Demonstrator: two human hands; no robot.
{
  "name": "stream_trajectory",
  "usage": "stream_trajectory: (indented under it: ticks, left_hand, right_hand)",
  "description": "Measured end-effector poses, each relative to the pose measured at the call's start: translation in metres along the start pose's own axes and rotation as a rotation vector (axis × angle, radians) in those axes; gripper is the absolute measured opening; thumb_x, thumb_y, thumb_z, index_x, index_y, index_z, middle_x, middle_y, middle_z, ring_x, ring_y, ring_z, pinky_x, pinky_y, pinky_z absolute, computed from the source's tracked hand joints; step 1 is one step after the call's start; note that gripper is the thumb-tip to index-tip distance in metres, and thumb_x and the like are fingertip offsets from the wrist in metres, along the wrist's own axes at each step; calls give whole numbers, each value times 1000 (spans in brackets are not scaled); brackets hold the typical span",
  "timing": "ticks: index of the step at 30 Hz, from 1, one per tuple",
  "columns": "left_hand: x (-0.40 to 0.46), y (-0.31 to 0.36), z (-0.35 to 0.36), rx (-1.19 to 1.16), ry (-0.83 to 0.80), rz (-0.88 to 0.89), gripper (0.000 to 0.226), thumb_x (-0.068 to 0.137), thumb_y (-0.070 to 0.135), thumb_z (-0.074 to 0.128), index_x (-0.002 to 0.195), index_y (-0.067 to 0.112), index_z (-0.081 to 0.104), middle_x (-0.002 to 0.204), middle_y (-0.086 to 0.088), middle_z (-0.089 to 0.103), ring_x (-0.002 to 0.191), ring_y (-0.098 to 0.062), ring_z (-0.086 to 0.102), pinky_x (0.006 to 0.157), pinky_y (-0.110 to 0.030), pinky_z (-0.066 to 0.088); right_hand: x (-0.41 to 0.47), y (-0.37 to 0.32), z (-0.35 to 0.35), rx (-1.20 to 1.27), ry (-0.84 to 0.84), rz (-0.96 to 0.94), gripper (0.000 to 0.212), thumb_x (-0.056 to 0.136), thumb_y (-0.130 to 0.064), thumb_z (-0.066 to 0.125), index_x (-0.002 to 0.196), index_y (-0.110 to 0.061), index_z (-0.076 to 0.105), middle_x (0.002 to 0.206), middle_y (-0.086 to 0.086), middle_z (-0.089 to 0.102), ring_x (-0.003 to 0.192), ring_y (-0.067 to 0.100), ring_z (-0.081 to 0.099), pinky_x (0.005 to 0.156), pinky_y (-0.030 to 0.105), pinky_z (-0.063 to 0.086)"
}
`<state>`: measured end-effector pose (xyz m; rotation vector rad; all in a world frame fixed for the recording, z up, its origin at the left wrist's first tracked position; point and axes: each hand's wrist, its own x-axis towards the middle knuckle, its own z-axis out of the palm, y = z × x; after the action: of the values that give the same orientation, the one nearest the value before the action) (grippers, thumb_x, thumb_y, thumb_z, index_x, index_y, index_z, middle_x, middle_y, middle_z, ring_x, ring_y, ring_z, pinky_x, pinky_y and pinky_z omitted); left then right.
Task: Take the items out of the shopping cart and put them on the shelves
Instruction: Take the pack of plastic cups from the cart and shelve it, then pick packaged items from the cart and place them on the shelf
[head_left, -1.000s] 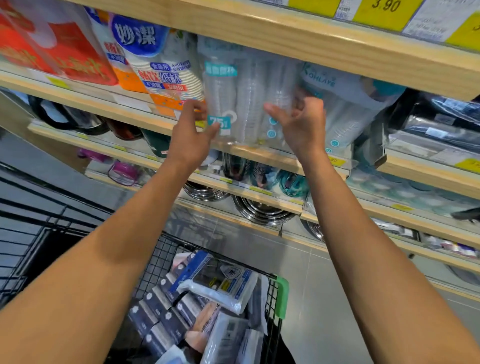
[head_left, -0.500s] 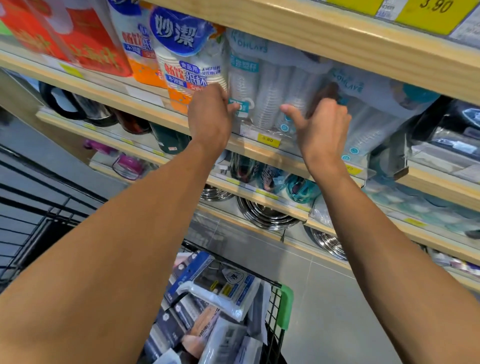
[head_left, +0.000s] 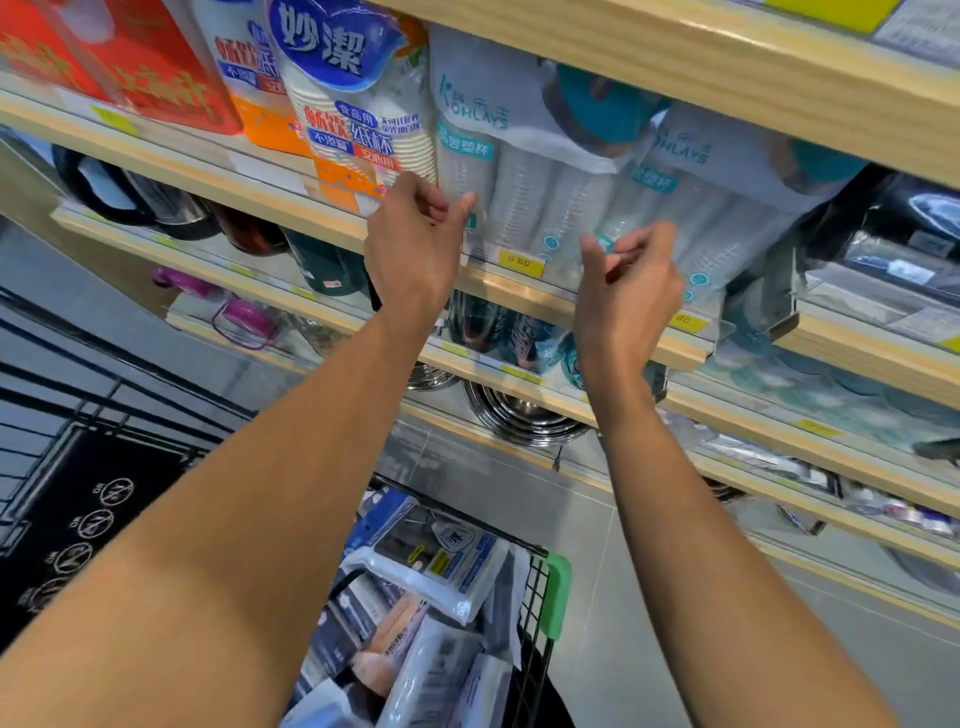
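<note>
Steel bowls (head_left: 524, 415), grey floor (head_left: 597, 519)

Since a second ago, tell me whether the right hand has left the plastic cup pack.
Yes. The right hand has pulled back off the plastic cup pack, toward the shelf edge.

We see a clear pack of plastic cups (head_left: 524, 171) standing upright on the wooden shelf (head_left: 524, 296), its grey-and-teal printed top leaning toward one o'clock against a matching pack (head_left: 727, 208) at its three o'clock. At its nine o'clock stands a pack of paper cups (head_left: 358, 109) with a blue label. The shopping cart (head_left: 535, 613), at six o'clock below, is black wire with a green corner and holds a loose heap of white-and-blue packets (head_left: 436, 566) and grey ones.
</note>
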<state>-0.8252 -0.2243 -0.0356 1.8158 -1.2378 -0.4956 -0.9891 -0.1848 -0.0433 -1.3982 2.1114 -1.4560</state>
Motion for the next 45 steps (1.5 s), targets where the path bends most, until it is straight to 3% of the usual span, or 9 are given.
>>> stream_trajectory:
  ticks: [8,13,19,22,24,27,33,40,45]
  left_hand:
    - [-84,-66,-28,-4,-32,-232,29,88,50,63,81,22,62,70,12,61,68,-11,61,63,-32,52]
    - [-173,-147,-101,116,248,-529,12,88,36,67,84,25,65,74,12,64,75,-17,66,67,-31,53]
    - [-334,-197,-197,476,814,-834,46,78,18,67,121,8,57,129,-22,48,116,-41,47,94,-45,38]
    - [-400,-200,-210,362,663,-1048,50,89,14,63,136,11,46,129,-23,53,115,-44,53,93,-49,42]
    - [-435,-195,-203,325,560,-1057,48,90,5,57,135,16,46,119,-17,63,107,-40,61,88,-47,47]
    - [-462,-190,-195,249,682,-1061,57,80,-9,48,126,23,40,98,-3,66,89,-31,69,85,-47,53]
    - [-500,-207,-193,87,681,-1143,37,85,1,60,109,27,53,107,-2,66,94,-29,70,83,-49,59]
    - [-581,-157,-138,137,712,-1160,33,88,2,57,111,25,53,102,2,67,91,-26,72,83,-48,59]
    - [-644,-123,-91,78,704,-1155,40,85,4,56,95,41,43,97,8,68,90,-24,72,80,-52,60]
  right_hand:
    - [-95,23,20,-57,-637,-140,18,94,-31,64,93,-14,71,71,-9,68,60,6,59,62,23,48]
    - [-154,28,40,-439,-1058,-216,29,100,-41,50,111,-25,71,92,2,76,83,23,71,69,29,55]
    - [-198,34,27,-534,-1019,-567,27,100,-26,50,102,-16,75,85,14,73,79,32,70,63,33,51]
    - [-201,32,15,-512,-1051,-554,26,98,-29,55,109,-13,73,96,14,72,89,33,69,74,38,53]
    - [-205,31,12,-530,-1083,-608,18,93,-25,60,93,-14,74,88,13,72,86,31,69,70,34,52]
    - [-206,37,12,-553,-1083,-733,17,85,-15,67,69,-11,65,72,11,70,72,30,69,59,29,51]
    - [-204,56,-25,-615,-1075,-768,15,84,-17,75,87,-3,70,81,15,70,79,31,68,69,36,59]
    - [-183,111,-127,-571,-1144,-761,12,88,-13,71,90,-1,70,83,12,71,65,20,52,51,22,37]
    - [-159,167,-192,-560,-1135,-764,17,88,-12,70,99,1,70,90,15,73,84,29,70,61,22,43]
